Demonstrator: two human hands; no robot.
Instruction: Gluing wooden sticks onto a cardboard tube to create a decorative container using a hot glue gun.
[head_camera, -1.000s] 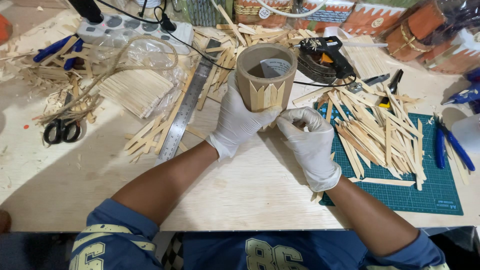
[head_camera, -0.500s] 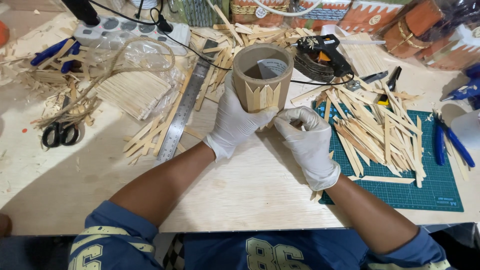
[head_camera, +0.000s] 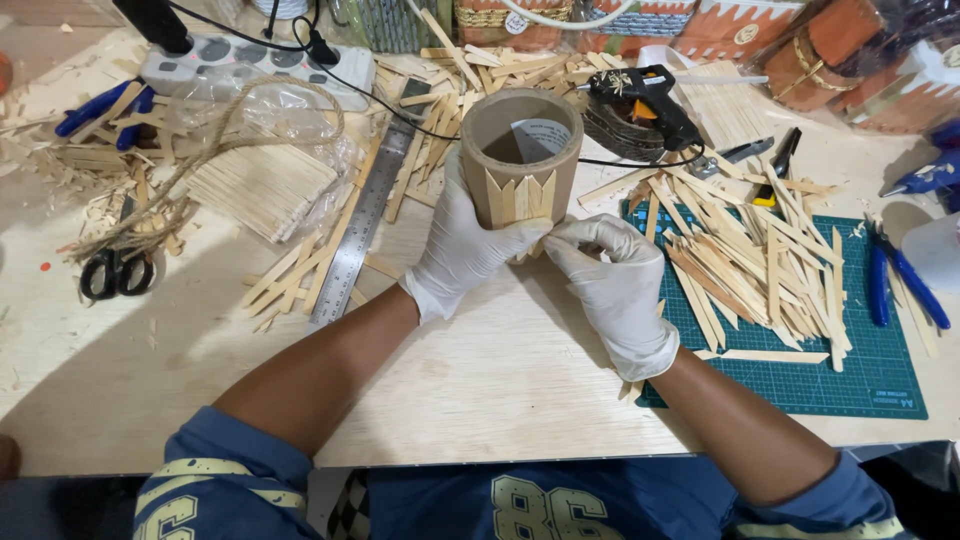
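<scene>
**Careful: stick row could skew on the tube**

Left hand (head_camera: 462, 250) wraps the cardboard tube (head_camera: 520, 150), held tilted above the pale wooden tabletop (head_camera: 480, 380). Right hand (head_camera: 612, 285) pinches at the base of the pointed craft sticks (head_camera: 520, 198) on its wall. Risk, as I judge it: pressing hard could slide a stick crooked or dent the tube.

Bench is crowded: hot glue gun (head_camera: 645, 100), steel ruler (head_camera: 362, 225), green cutting mat (head_camera: 850, 370), scissors (head_camera: 115, 272), power strip (head_camera: 240, 65).
</scene>
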